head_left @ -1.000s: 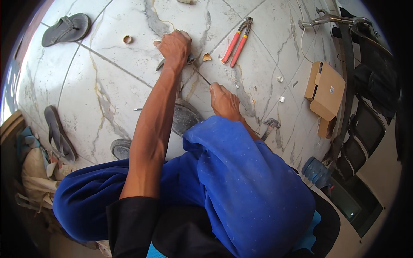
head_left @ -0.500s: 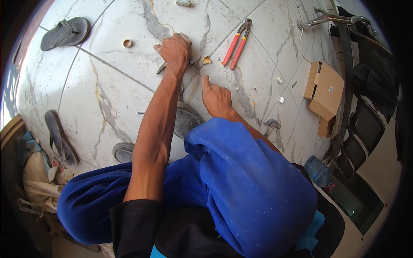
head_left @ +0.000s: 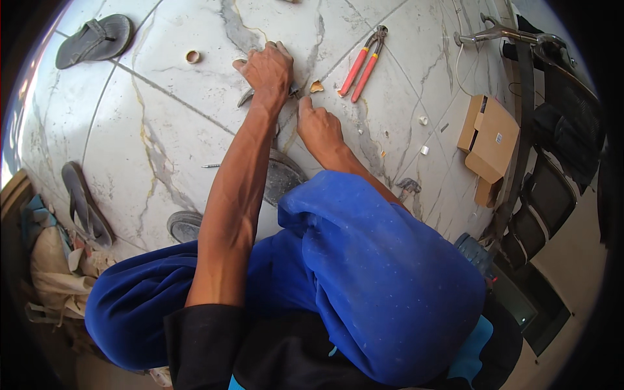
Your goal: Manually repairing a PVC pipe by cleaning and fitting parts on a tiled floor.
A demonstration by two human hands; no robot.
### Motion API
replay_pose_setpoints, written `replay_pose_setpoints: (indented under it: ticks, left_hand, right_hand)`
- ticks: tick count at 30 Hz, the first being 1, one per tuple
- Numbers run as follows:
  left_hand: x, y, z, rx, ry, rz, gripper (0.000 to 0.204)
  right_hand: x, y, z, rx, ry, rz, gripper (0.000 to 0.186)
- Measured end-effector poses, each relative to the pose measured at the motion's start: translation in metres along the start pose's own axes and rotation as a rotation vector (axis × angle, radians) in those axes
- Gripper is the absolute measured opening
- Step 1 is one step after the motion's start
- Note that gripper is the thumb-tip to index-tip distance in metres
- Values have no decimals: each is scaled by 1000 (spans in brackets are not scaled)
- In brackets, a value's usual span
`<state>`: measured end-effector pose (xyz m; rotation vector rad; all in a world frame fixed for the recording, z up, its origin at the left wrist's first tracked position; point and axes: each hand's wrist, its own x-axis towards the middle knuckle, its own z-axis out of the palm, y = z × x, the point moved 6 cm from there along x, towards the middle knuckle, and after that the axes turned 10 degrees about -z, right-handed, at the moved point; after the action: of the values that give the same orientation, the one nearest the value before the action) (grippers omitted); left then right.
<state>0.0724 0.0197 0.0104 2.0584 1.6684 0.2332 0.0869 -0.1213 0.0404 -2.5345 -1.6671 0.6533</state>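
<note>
My left hand (head_left: 268, 70) is closed low over the marbled tile, its thumb sticking out to the left. Beneath its wrist shows a dark metal piece (head_left: 246, 97) with a curved prong; most of it is hidden, and what the fingers hold cannot be made out. My right hand (head_left: 320, 129) is just to the right, index finger stretched toward the metal piece's right end and the other fingers bent, with no held thing visible. A broken brown chip (head_left: 316, 86) lies beyond that fingertip. Farther right are red-handled end-cutting pincers (head_left: 361, 68).
A brown ring-like piece (head_left: 193, 56) lies at the far left, near a dark flip-flop (head_left: 97, 40); another flip-flop (head_left: 89, 207) lies nearer. White bits (head_left: 424, 150), a hammer-like metal head (head_left: 408, 187), a cardboard box (head_left: 497, 140) and black chairs (head_left: 549, 185) are on the right.
My right hand has moved slightly left and away from me, its index fingertip now close to the metal piece. My left hand keeps its place over the metal piece, and the view has shifted slightly.
</note>
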Motion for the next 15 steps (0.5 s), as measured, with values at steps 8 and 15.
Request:
replay_pose_setpoints:
  ticks: [8, 15]
  left_hand:
    - [-1, 4, 0, 40, -54, 53, 33]
    - [-5, 3, 3, -7, -45, 52, 33]
  right_hand:
    - [-5, -2, -2, -70, -22, -5, 12]
    - [7, -4, -3, -26, -53, -4, 13]
